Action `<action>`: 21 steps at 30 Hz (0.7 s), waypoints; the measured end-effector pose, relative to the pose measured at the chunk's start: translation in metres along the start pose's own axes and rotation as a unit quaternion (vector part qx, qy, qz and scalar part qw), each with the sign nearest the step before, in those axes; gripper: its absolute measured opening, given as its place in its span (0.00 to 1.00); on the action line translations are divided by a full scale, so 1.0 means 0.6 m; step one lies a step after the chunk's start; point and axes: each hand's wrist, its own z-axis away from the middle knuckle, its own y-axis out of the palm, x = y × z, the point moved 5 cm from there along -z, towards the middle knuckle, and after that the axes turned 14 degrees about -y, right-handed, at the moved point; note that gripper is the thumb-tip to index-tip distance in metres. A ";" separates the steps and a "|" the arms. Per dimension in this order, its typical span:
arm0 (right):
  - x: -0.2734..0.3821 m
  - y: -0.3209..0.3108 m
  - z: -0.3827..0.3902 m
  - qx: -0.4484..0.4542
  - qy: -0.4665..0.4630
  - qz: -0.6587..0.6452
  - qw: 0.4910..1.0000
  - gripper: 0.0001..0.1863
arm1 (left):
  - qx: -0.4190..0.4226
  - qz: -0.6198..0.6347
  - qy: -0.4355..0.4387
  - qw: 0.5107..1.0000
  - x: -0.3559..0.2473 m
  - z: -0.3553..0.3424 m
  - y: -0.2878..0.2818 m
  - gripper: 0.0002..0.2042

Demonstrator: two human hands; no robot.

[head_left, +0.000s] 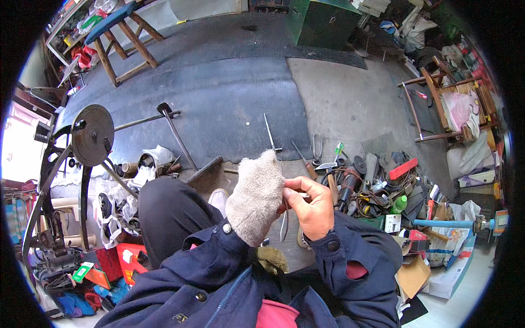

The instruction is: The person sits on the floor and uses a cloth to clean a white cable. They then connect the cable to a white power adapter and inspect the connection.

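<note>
I see the cloth pointing lengthwise outward, left of my right hand, fingers pinched at its edge; left hand hidden, grip I can't tell.

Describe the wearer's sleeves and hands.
The left sleeve is navy with a pale snap at the cuff; the right sleeve, also navy, has a dark snap and an opening showing pinkish red. The right hand is bare; fuzzy grey fabric covers the left hand.

"Where is the camera looking from?"
"It's sitting on the person's head, facing down; sleeves are filling the lower middle."
"How near?"
"The right hand is showing close, below center; the stool is standing far off, upper left."
</note>
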 end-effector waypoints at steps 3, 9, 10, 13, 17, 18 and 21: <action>0.007 0.004 0.005 -0.001 -0.013 -0.017 1.000 0.09 | 0.186 0.426 -0.319 0.826 0.044 0.023 0.038 0.09; -0.007 0.001 0.002 -0.063 0.031 -0.066 0.995 0.08 | 0.184 0.496 -0.335 0.780 0.051 0.036 0.049 0.07; -0.005 0.002 0.000 -0.048 0.009 -0.057 0.997 0.08 | 0.180 0.419 -0.291 0.841 0.049 0.026 0.049 0.09; -0.005 0.000 0.000 -0.026 -0.008 -0.005 1.000 0.07 | 0.112 0.080 -0.069 0.988 0.028 0.003 0.038 0.19; -0.003 0.005 0.005 -0.008 -0.018 0.042 0.999 0.06 | -0.023 -0.175 0.117 0.977 0.008 0.013 0.023 0.28; -0.002 0.007 0.004 -0.007 -0.020 0.028 0.999 0.06 | 0.004 -0.157 0.051 0.986 0.020 0.010 0.023 0.26; -0.004 0.010 0.003 -0.010 0.012 -0.003 1.000 0.08 | 0.140 0.126 -0.186 0.964 0.059 0.015 0.037 0.20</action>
